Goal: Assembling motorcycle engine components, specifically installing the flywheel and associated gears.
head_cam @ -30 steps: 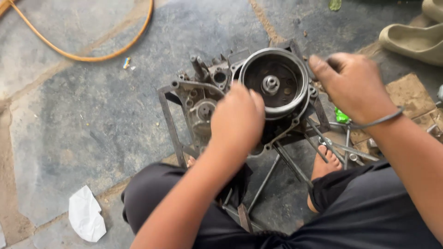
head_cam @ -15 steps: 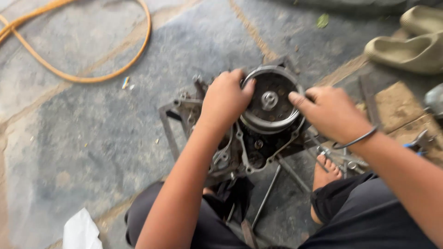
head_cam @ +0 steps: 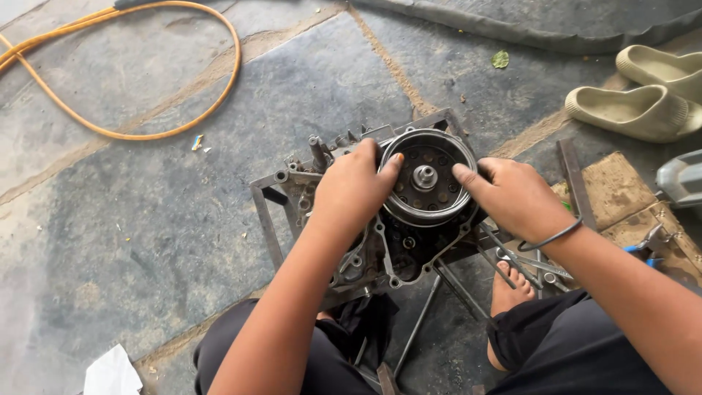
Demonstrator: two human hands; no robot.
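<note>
Both hands clasp the flywheel rotor, one on each side of its rim.

I see the round flywheel rotor [head_cam: 426, 178] sitting open face up on the engine crankcase [head_cam: 365, 245], which rests in a metal frame stand [head_cam: 267, 212] on the stone floor. My left hand [head_cam: 353, 192] is at the rotor's 9 o'clock, fingers curled onto the rim with a fingertip at about 10 o'clock. My right hand [head_cam: 515, 196] is at 3 o'clock, thumb pressed on the rim's edge. Both hands are closed on the rotor from opposite sides and about equally near it. The central shaft [head_cam: 425, 176] points straight up at the camera, between the two grips. A yellow hose [head_cam: 157, 133] lies well apart at 10 o'clock, beige sandals [head_cam: 643, 110] at 2 o'clock.
</note>
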